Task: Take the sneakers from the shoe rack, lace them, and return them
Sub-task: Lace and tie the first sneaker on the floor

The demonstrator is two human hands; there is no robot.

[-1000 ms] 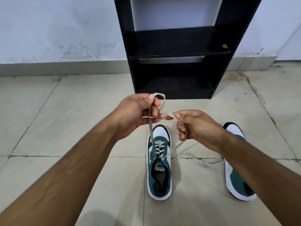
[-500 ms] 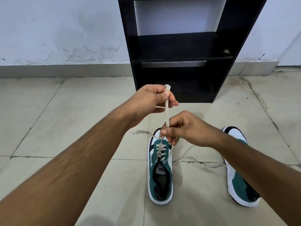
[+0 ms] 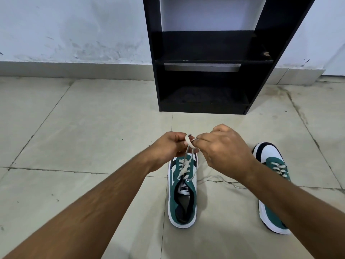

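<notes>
Two green, white and black sneakers stand on the tiled floor, toes toward the rack. The left sneaker [image 3: 183, 195] sits under my hands, its beige lace [image 3: 189, 143] drawn up from the eyelets. My left hand [image 3: 168, 148] and my right hand [image 3: 224, 148] meet just above its toe, both pinching the lace, which forms a small loop between the fingertips. A loose lace end [image 3: 220, 179] trails on the floor to the right. The right sneaker [image 3: 271, 186] is partly hidden by my right forearm.
The black shoe rack [image 3: 203, 58] stands against the white wall straight ahead, with nothing seen on its visible shelves. Beige floor tiles [image 3: 84, 128] spread to the left and right of the sneakers.
Both hands have come down and together over the sneaker's toe. The lace, earlier stretched tall between them, is now gathered into a small loop at the fingertips.
</notes>
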